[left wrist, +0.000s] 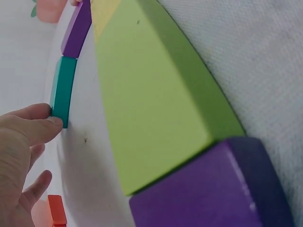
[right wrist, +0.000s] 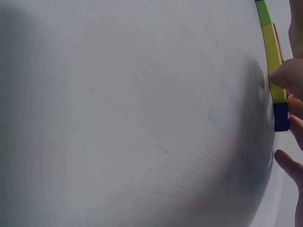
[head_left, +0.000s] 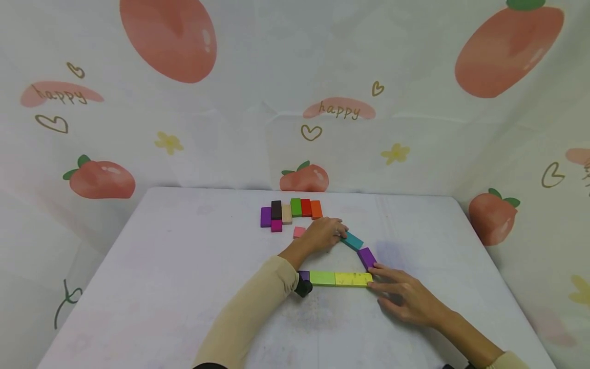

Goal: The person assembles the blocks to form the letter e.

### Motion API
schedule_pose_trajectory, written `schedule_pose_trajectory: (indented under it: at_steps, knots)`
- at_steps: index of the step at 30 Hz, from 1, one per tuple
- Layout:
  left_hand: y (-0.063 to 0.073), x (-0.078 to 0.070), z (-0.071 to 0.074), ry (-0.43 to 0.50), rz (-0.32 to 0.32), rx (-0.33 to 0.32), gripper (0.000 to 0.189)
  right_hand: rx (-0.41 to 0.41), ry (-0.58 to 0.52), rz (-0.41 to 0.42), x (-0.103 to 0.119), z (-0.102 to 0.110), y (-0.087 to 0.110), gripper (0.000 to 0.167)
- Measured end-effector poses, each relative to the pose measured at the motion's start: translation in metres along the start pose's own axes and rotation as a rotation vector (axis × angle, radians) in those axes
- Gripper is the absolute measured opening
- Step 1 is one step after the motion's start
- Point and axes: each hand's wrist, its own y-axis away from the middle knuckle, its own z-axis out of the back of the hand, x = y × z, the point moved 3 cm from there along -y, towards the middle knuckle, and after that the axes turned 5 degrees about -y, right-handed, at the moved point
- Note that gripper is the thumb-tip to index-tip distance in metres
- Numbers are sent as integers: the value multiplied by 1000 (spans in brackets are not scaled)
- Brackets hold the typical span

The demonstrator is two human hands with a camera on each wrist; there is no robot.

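My left hand [head_left: 322, 234] pinches the near end of a teal block [head_left: 353, 240] between thumb and index finger, as the left wrist view shows. That block slants down to a purple block [head_left: 366, 258], end to end with it. Fingertips of my right hand [head_left: 407, 300] touch the lower end of the purple block and the right end of a yellow block [head_left: 353, 279]; the fingers are extended and loosely spread. Left of the yellow block, a light green block [left wrist: 151, 94] and a dark purple block [left wrist: 194, 189] continue the straight row, partly behind my left wrist.
Behind my left hand lie several loose blocks side by side, among them a red block [head_left: 306, 207], an orange block [head_left: 316, 209] and a black block [head_left: 276, 210]. A pink block [head_left: 299, 232] is beside my left wrist. A printed cloth [head_left: 239, 138] hangs behind the white table [head_left: 152, 287].
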Motion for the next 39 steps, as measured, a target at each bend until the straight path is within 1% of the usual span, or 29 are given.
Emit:
schedule_pose_trajectory:
  at_steps: [4, 7, 10, 13, 16, 19, 24, 27, 29, 32, 36, 39]
  knots:
    - [2, 2, 2, 36, 25, 3, 25, 3, 2, -5, 0, 0, 0, 45]
    - [5, 8, 8, 83, 60, -24, 29, 5, 4, -7, 0, 0, 0, 45]
    - [8, 19, 17, 126, 103, -82, 31, -3, 0, 2, 0, 1, 0, 45]
    - [14, 33, 26, 140, 155, -122, 33, -17, -9, 18, 0, 1, -1, 45]
    - [23, 47, 32, 124, 201, -124, 33, -23, -12, 28, 0, 1, 0, 45]
    - [32, 56, 36, 105, 217, -106, 33, -21, -9, 27, 0, 1, 0, 45]
    - [44, 65, 37, 67, 188, -85, 32, -16, -3, 20, 0, 0, 1, 45]
    - [46, 67, 35, 49, 155, -102, 37, -17, -3, 17, -1, 0, 2, 46]
    - [46, 66, 33, 28, 145, -114, 41, -18, -10, 15, -1, 0, 2, 46]
    - [44, 64, 31, -28, 128, -124, 43, -16, -18, 8, -1, -1, 2, 45]
    - [40, 61, 28, -102, 136, -96, 45, -11, -22, -5, -1, -2, 2, 44]
    - [37, 59, 27, -147, 147, -58, 46, -7, -16, -17, -1, -2, 3, 43]
